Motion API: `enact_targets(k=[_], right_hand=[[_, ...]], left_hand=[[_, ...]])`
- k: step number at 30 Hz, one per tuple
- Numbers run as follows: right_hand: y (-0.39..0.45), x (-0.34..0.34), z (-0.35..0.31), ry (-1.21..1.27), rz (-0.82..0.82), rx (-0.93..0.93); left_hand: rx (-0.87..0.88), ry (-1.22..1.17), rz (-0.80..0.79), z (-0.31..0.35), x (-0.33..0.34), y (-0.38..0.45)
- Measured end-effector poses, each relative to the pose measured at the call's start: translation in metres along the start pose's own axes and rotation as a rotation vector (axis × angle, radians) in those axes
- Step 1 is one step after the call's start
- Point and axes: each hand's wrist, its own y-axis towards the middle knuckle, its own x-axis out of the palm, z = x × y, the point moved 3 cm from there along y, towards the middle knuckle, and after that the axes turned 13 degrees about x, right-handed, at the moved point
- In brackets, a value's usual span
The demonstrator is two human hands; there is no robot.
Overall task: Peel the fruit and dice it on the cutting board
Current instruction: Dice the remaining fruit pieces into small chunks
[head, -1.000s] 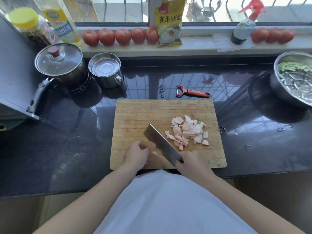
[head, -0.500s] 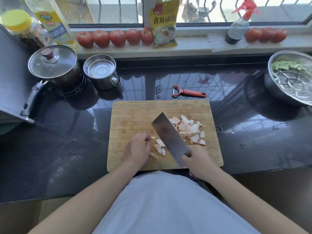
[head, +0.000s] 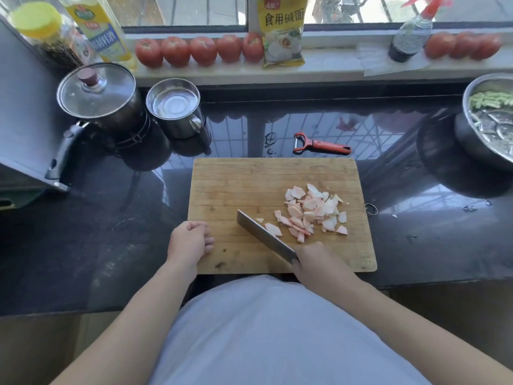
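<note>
tomatoes [head: 203, 50]: 8 | pots [head: 100, 95]: 2 | peeler [head: 322, 145]: 1 | cleaver [head: 263, 236]: 1 | cutting board [head: 238, 179]: 1

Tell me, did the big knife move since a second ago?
Yes. The cleaver swept toward the right side of the cutting board, pushing loose pieces into the diced fruit pile. The right hand grips it.
</note>
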Motion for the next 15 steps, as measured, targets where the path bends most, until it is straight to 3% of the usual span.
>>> enact_targets(k=[4,12,15], right_hand=[[0.012,-0.017,0.019,0.065,0.126,0.083],[0.007,-0.025,0.032,0.251,0.153,0.073],[-0.004,-0.031,0.041,0.118,0.424,-0.082]], left_hand=[[-0.021,-0.013,-0.071,-0.001,0.011,-0.009],[0.026,0.026,-0.141,0.022,0.021,-0.013],[0.142,0.030,-0.104,0.049,0.016,-0.019]])
